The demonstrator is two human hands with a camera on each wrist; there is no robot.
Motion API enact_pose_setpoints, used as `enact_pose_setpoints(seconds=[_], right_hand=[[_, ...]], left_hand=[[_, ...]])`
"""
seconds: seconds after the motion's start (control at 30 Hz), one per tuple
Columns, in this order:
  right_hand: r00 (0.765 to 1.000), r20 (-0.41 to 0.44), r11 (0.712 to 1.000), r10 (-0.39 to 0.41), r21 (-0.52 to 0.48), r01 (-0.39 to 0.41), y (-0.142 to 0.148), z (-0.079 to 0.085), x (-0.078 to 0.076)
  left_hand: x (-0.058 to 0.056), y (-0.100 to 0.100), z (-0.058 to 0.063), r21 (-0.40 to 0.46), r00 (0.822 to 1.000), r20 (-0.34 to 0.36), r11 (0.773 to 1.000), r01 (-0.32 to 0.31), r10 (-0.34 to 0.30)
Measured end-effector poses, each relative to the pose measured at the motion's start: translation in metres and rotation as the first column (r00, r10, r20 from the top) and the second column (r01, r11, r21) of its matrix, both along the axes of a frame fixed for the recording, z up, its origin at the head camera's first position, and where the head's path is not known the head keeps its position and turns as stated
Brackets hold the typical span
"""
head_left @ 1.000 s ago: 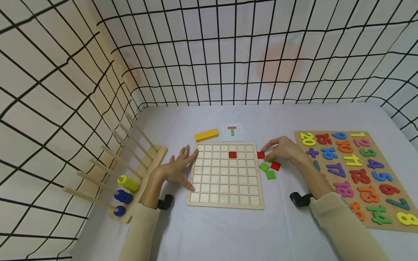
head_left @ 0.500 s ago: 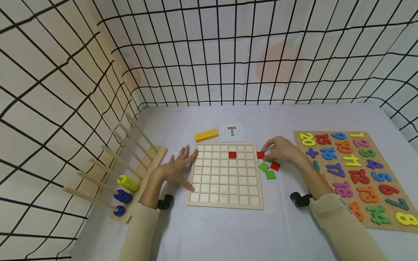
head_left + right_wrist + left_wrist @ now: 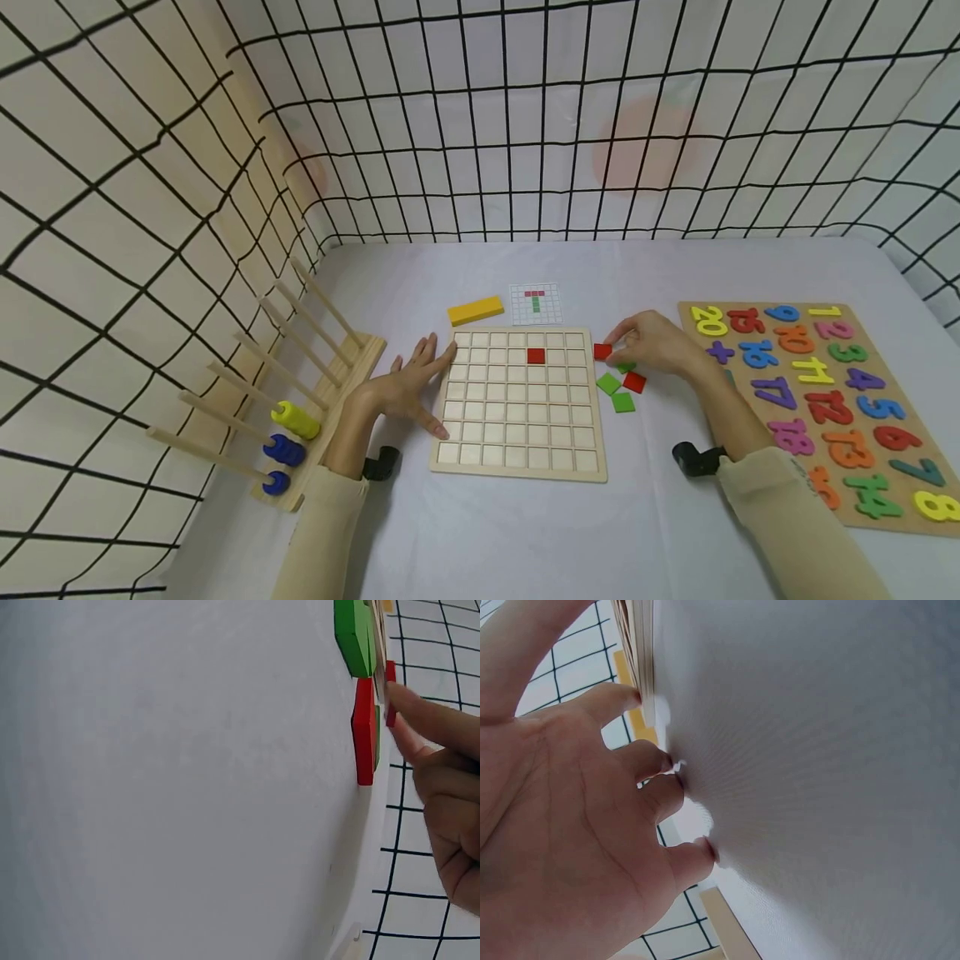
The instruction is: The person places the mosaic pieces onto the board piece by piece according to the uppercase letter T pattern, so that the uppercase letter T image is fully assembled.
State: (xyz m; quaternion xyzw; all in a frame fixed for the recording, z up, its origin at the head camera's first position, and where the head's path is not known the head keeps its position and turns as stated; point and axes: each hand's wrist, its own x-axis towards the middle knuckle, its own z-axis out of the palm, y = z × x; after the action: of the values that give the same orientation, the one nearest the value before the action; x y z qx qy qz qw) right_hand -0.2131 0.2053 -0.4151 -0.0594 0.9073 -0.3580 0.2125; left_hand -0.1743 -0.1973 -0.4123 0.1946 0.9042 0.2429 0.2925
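A wooden grid board (image 3: 517,477) lies on the white table, with one red tile (image 3: 536,356) in a cell of its second row from the top. At the board's left edge my left hand (image 3: 405,387) rests with fingers spread, the index finger and thumb touching the frame. Just off the right edge, my right hand (image 3: 651,342) pinches a red square tile (image 3: 602,352) between thumb and index finger; the tile (image 3: 391,694) also shows in the right wrist view. Below that hand lie another red tile (image 3: 634,382) and green tiles (image 3: 623,402), one partly hidden under the fingers.
Behind the board are a yellow block (image 3: 476,311) and a pattern card (image 3: 536,304) with a red and green T. A peg stand (image 3: 337,375) with yellow and blue beads is at left. A number puzzle board (image 3: 825,400) lies at right. Black netting (image 3: 480,150) surrounds the table.
The right hand has moved slightly up and right, and the red tile in its fingers has shifted with it and tilted. My left hand stays on the board's edge.
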Motion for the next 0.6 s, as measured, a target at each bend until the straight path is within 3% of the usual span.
enact_pose_setpoints(seconds=[0.23, 0.6], right_hand=[[1.0, -0.029, 1.0, 0.0, -0.013, 0.0, -0.015, 0.008, -0.001], [0.997, -0.07, 0.998, 0.025, -0.059, -0.029, -0.066, 0.012, -0.003]], left_hand=[[-0.001, 0.001, 0.0, 0.002, 1.0, 0.004, 1.0, -0.002, 0.002], [0.0, 0.0, -0.001, 0.0, 1.0, 0.01, 1.0, -0.01, 0.01]])
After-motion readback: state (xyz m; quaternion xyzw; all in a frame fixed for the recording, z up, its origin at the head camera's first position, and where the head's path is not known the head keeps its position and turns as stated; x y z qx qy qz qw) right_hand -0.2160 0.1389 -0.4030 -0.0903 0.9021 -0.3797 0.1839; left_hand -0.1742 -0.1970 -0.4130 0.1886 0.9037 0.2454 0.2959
